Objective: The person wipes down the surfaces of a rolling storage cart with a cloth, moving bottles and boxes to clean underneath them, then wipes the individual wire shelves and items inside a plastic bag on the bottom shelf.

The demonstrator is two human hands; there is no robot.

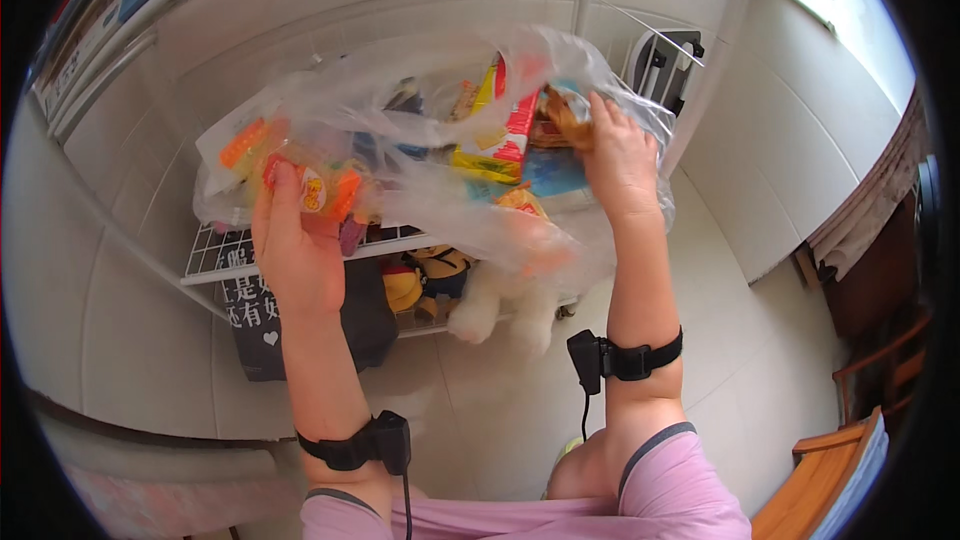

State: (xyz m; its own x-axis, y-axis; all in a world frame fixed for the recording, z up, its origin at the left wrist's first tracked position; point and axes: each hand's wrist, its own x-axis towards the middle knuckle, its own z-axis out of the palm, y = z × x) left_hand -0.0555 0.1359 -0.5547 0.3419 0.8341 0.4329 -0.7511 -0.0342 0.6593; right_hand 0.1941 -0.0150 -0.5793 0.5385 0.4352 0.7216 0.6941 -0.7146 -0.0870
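Note:
A large clear plastic bag (450, 217) lies spread wide over a white wire shelf, and packaged snacks show inside it. My left hand (304, 255) grips clear snack packs with orange parts (319, 184) at the bag's left side, thumb on top. On the right, my right hand (622, 161) is at a shiny brown snack packet (564, 118) and appears to hold it; the thumb is hidden. Between the hands rests a yellow and red snack package (499, 139). A smaller orange packet (521, 201) sits nearer to me, partly behind the bag's film.
The white wire shelf (217, 251) belongs to a rack with a white post (712, 52). Below are a black printed bag (255, 345), a yellow plush toy (435, 274) and white plush legs (476, 311). A wooden chair (817, 476) stands at lower right.

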